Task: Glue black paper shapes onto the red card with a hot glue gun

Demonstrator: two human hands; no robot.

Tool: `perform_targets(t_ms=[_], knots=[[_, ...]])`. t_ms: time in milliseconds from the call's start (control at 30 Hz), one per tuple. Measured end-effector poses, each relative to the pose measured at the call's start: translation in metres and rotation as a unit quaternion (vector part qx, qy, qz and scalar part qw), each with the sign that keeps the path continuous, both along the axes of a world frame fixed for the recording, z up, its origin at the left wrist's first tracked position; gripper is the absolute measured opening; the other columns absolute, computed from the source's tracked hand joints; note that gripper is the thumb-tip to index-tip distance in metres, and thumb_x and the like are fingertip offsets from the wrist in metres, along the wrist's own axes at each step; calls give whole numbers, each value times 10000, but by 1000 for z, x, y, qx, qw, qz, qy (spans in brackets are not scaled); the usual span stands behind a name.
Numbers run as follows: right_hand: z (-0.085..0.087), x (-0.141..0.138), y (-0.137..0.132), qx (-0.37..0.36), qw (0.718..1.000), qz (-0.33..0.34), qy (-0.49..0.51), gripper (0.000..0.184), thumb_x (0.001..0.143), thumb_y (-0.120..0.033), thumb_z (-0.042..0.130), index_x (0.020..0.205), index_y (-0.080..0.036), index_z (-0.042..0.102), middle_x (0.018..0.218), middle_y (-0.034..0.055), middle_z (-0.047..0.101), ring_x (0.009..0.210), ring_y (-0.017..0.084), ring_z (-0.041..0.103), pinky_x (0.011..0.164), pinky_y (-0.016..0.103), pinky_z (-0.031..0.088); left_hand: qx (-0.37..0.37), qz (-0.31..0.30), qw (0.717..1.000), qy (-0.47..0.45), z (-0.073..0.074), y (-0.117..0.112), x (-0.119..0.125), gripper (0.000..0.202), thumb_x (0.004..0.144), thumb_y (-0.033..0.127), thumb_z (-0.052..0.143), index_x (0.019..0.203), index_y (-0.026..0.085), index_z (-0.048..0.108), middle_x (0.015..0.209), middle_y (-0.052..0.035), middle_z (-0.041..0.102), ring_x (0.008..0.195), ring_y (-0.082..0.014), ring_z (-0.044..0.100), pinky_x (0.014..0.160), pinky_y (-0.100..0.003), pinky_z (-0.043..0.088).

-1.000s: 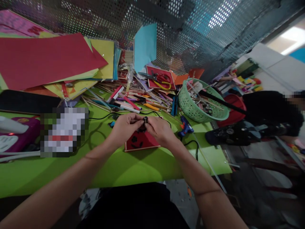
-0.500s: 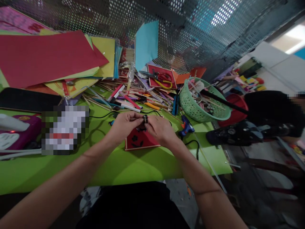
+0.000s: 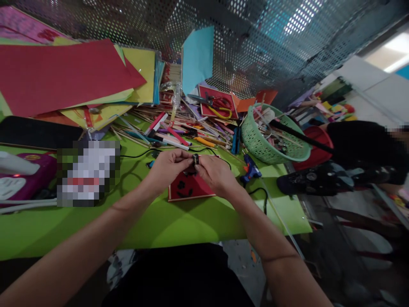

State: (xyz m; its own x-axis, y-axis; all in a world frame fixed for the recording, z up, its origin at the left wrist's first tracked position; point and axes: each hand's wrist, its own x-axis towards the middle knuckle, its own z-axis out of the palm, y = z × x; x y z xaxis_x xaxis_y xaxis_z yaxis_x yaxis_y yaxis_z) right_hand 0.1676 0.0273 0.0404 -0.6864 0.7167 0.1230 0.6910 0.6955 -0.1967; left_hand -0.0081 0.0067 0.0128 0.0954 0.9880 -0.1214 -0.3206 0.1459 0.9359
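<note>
Head view: left hand [image 3: 171, 169] and right hand [image 3: 217, 174], each in a pinching grip, hold one small dark piece [image 3: 196, 159] above one red panel [image 3: 200, 188] on the green bench [image 3: 150, 226]; one glue gun [image 3: 251, 170] and one green basket [image 3: 270, 150] sit rightward.

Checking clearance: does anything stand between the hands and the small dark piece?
Nothing visible does: the left hand and right hand pinch the small dark piece directly, over the red panel. Their grip partly hides the piece.
</note>
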Motion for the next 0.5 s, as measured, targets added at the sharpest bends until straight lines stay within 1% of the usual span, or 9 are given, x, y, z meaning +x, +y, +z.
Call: perform_targets(t_ms=[133, 300, 500], knots=[[-4, -1, -1, 21, 1000, -4, 1, 204, 1000, -265, 375, 908, -181, 537, 876, 86, 652, 770, 215, 530, 700, 331, 337, 16, 1, 1000, 24, 2, -2, 1, 246, 669, 323, 820, 820, 152, 727, 713, -16, 724, 673, -138, 643, 676, -258, 501], [-10, -1, -1, 34, 999, -13, 8, 206, 988, -238, 358, 902, -180, 536, 860, 81, 648, 754, 208, 520, 696, 329, 327, 23, 3, 999, 36, 3, -2, 0, 252, 665, 322, 827, 813, 147, 723, 712, -15, 725, 668, -130, 639, 666, -244, 496], [-1, 1, 2, -15, 1000, 10, 19, 233, 1015, -269, 348, 916, -184, 541, 874, 63, 649, 758, 191, 520, 692, 309, 333, -2, -2, 1000, -21, 2, 0, -1, 300, 606, 332, 859, 793, 150, 712, 686, -7, 722, 644, -136, 655, 685, -267, 528]])
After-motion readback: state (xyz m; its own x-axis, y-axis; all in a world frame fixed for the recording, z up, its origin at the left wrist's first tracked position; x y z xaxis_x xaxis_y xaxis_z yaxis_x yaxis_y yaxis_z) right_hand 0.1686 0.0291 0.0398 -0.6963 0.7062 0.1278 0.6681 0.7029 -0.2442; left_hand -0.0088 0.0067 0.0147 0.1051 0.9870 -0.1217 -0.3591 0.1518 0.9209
